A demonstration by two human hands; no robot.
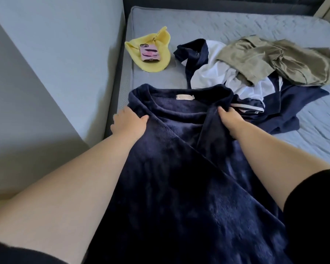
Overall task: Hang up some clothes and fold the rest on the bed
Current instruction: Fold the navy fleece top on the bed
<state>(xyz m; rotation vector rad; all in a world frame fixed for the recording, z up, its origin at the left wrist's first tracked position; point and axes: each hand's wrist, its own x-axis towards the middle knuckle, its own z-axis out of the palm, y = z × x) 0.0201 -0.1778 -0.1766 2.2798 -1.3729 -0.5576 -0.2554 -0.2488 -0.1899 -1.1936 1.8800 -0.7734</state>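
Pinching the navy fleece top (179,168) at its shoulders, mid-frame, left grip (129,123) and right grip (230,121) are holding seemingly soft, limp, bulky cloth.

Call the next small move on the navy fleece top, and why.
Likely draw the navy fleece top further onto the bed and lay its shoulders flat before any fold. The left hand and right hand each grip it beside the neckline, and the cloth runs in a diagonal ridge below the right hand rather than lying flat.
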